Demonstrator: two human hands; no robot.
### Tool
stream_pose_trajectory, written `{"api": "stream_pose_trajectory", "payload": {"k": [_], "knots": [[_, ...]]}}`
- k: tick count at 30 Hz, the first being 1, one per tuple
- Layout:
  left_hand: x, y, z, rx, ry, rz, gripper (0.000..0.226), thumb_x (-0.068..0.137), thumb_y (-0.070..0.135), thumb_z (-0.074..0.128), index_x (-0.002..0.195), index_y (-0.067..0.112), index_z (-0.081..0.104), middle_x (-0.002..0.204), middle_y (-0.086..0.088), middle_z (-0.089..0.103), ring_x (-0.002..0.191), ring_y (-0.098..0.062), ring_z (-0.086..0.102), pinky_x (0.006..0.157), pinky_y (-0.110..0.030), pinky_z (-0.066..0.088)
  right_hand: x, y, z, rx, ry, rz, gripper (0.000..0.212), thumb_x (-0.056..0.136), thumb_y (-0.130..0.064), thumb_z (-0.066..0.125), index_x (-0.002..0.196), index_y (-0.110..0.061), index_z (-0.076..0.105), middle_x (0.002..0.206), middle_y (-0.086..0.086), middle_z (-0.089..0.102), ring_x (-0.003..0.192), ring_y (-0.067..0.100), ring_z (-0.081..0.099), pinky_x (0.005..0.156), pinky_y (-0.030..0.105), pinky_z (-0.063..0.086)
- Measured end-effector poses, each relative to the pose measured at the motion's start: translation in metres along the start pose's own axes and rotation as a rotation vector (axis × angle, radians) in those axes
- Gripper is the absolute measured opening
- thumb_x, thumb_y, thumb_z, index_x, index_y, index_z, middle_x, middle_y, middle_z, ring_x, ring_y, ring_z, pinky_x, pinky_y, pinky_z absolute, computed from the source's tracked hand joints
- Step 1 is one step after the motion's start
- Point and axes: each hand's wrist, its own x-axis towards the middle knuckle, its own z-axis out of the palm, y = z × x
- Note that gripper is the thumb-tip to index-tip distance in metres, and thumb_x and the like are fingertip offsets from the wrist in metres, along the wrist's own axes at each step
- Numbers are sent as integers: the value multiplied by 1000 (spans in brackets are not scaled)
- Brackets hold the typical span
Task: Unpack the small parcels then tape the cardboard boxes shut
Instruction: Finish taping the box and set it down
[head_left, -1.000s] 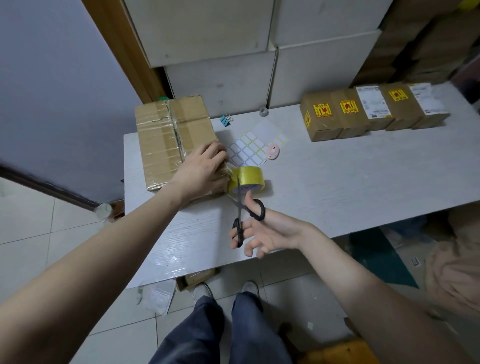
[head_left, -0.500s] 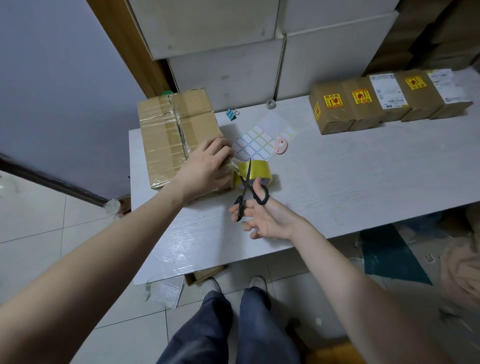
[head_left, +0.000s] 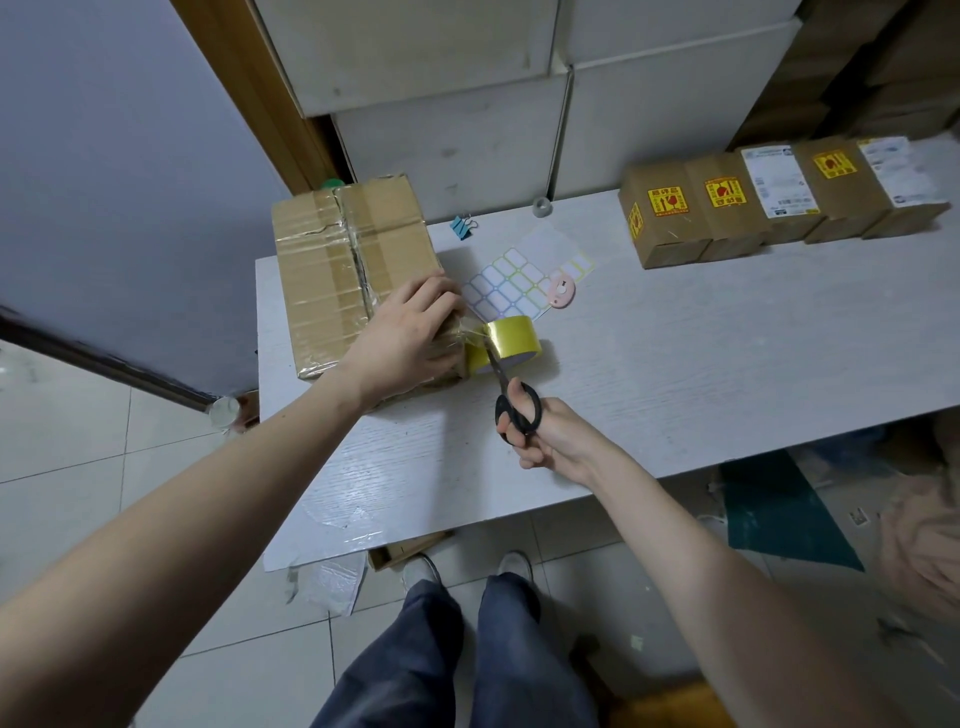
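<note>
The white table (head_left: 675, 364) is carrying everything here, and on its far left corner the big cardboard box (head_left: 337, 270) is sitting with clear tape already shining along its top seam. Over at the far right, five small parcels (head_left: 779, 202) are lining up in a row, looking sealed and labelled. Back to the action: the left hand (head_left: 410, 338) is pressing down on the box's near right corner, fingers curling over the edge onto the fresh strip. The yellow tape roll (head_left: 511, 343) is lying just beside that corner, a short film of tape bridging the two. The right hand (head_left: 545, 436) is gripping the black scissors (head_left: 506, 384), blades reaching into that bridge, seemingly closing on it. So this looks like the cutting step; next, the loose end wants smoothing flat against the box side.
</note>
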Motion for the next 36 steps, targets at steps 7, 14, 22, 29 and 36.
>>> {"api": "stream_pose_trajectory", "payload": {"k": [7,14,22,29,36], "knots": [[-1,1,-1,7,13,-8,42,76,20,76,109,-1,59,120,-15,57,125,-36,46,102,-39,39,-6,-13,-14,105,-265,178,77,61,-88,37,84,-16,51,68,-4,49,40,9,31,41,21,35],[0,2,-1,21,4,-3,42,76,21,76,108,-2,59,119,-16,57,123,-36,47,101,-40,41,-10,-32,-30,22,-233,224,80,60,-86,51,88,-12,60,70,-2,51,42,11,33,42,22,35],[1,3,-1,15,-2,-6,43,75,23,76,107,-1,60,119,-15,58,123,-36,48,103,-39,41,-27,-55,-55,-63,-282,184,90,64,-84,48,101,-5,68,71,-1,55,43,12,39,50,25,44],[1,4,-1,3,14,-13,42,76,23,74,107,0,60,119,-14,59,124,-35,47,102,-40,42,-9,-70,-48,-138,134,84,58,86,-65,48,96,-9,61,71,0,53,47,13,47,50,29,52],[-1,4,1,26,24,-45,48,79,25,73,117,2,58,125,-12,57,127,-30,47,98,-39,42,13,-40,-59,-1189,660,60,24,97,-19,44,105,-2,58,111,20,62,102,37,58,74,34,42]]}}
